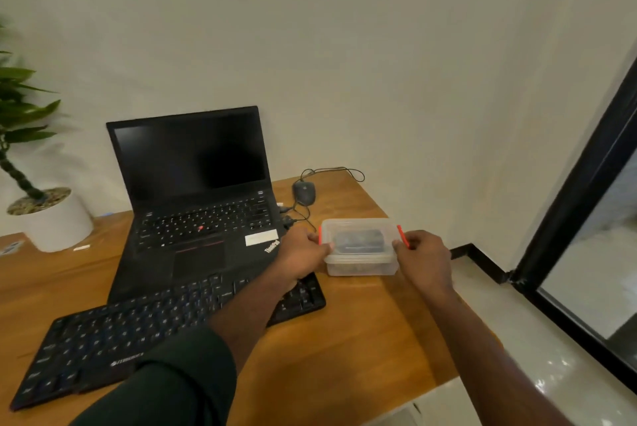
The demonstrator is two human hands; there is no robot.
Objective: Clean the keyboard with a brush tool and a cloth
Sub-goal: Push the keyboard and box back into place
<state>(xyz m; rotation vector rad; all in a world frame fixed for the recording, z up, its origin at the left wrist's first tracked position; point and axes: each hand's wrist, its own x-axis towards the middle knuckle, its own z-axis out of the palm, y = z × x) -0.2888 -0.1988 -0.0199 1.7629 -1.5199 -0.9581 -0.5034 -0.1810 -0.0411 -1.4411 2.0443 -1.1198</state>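
A black external keyboard lies slanted on the wooden desk in front of an open black laptop. To its right stands a clear plastic box with a lid and orange clips; something dark shows through the lid. My left hand grips the box's left end at the orange clip. My right hand grips its right end at the other clip. No brush or cloth shows in the open.
A wired black mouse and its cable lie behind the box. A potted plant in a white pot stands at the desk's left. The desk's right edge drops to a pale tiled floor by a black-framed glass door.
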